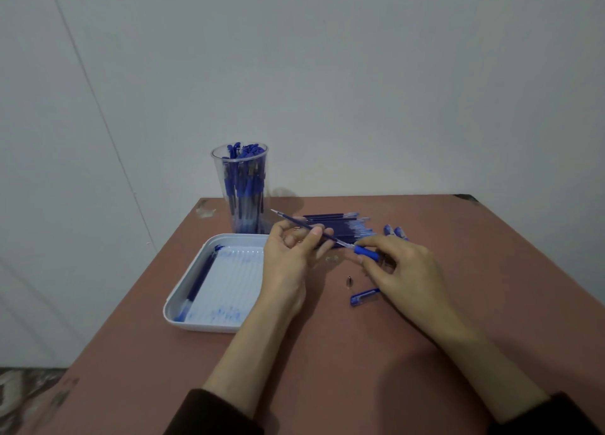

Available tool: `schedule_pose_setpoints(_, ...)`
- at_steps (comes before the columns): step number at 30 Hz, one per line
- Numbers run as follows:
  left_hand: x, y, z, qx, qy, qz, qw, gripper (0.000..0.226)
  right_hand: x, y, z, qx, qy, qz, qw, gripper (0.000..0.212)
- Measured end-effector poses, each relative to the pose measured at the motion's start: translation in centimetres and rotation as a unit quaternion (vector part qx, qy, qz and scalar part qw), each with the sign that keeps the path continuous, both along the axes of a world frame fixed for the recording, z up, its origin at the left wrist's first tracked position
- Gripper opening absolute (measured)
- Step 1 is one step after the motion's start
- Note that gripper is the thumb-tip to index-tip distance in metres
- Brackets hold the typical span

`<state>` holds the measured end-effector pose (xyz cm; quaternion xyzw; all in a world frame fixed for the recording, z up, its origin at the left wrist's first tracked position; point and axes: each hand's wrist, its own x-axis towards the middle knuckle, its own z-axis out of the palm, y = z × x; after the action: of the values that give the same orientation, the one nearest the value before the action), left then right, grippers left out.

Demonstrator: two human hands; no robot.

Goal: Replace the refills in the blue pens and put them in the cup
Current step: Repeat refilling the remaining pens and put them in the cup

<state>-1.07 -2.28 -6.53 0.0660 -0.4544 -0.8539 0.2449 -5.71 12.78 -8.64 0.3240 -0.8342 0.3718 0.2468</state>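
Item: table [491, 271], reddish-brown, its near edge cut off by the frame. Centre: left hand [288, 257], palm turned up, thumb and fingertips pinching one refill [304, 226], which slants toward 10 o'clock with its tip free. Right hand [406, 271], at 3 o'clock from the left, fingers curled round a pen barrel [368, 253] at its blue grip; most of the barrel is hidden under the fingers. The refill's rear end meets the barrel mouth, but how far it sits inside cannot be told. At 11 o'clock from the hands: clear cup [218, 162], upright and packed with blue pens [244, 179]. At 9 o'clock: white tray [229, 280], ink-smeared, with used refills [199, 279] along its left wall and its right side hidden by the left wrist. At 12 o'clock: pile of refills [340, 223], partly covered by both hands. At 1 o'clock: two blue pieces [396, 231], too blurred to identify. At 6 o'clock from the right fingers: metal tip [349, 282] and blue cap [365, 297], lying apart. Dark sleeves [212, 415] are cropped at the bottom.
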Motion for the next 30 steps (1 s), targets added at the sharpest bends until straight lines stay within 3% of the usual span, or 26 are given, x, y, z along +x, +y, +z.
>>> schedule_pose_setpoints(3,0.1,0.5,-0.6,-0.101,-0.028,-0.073,0.992,0.026,-0.1,-0.2,0.1,-0.04,-0.036,-0.001,0.999,0.013)
schedule_pose_setpoints(6,0.1,0.3,-1.0,-0.24,-0.079,-0.096,0.963,0.031,-0.3,0.2,0.6,-0.152,-0.089,-0.005,0.984,0.012)
schedule_pose_setpoints(10,0.4,-0.6,-1.2,-0.52,-0.131,-0.085,0.84,0.021,-0.5,0.8,1.7,-0.313,-0.205,0.041,0.927,0.011)
schedule_pose_setpoints(13,0.6,-0.7,-1.4,-0.613,-0.137,-0.086,0.774,0.019,-0.3,1.0,2.3,-0.348,-0.238,0.059,0.905,0.014)
schedule_pose_setpoints(15,0.6,-0.6,-1.4,-0.635,-0.129,-0.073,0.758,0.015,-0.2,1.0,2.4,-0.347,-0.242,0.065,0.904,0.014)
schedule_pose_setpoints(16,0.5,-0.5,-1.3,-0.626,-0.122,-0.056,0.768,0.012,-0.2,1.0,2.3,-0.343,-0.242,0.068,0.905,0.013)
schedule_pose_setpoints(18,0.2,-0.5,-1.2,-0.531,-0.111,-0.025,0.84,0.012,-0.2,0.8,2.1,-0.308,-0.218,0.055,0.925,0.011)
schedule_pose_setpoints(20,0.2,-0.5,-0.8,-0.346,-0.091,-0.026,0.933,0.016,-0.2,0.7,1.7,-0.237,-0.164,0.017,0.957,0.01)
schedule_pose_setpoints(22,0.3,-0.5,-0.4,-0.193,-0.065,-0.041,0.978,0.012,-0.1,0.4,1.4,-0.169,-0.113,-0.009,0.979,0.015)
schedule_pose_setpoints(25,0.5,-0.4,0.0,-0.094,-0.041,-0.057,0.993,0.01,0.1,0.3,1.0,-0.101,-0.081,-0.01,0.992,0.013)
schedule_pose_setpoints(30,0.4,-0.2,-0.3,-0.1,-0.036,-0.065,0.992,0.01,0.5,0.2,1.0,-0.073,-0.065,-0.005,0.995,0.014)
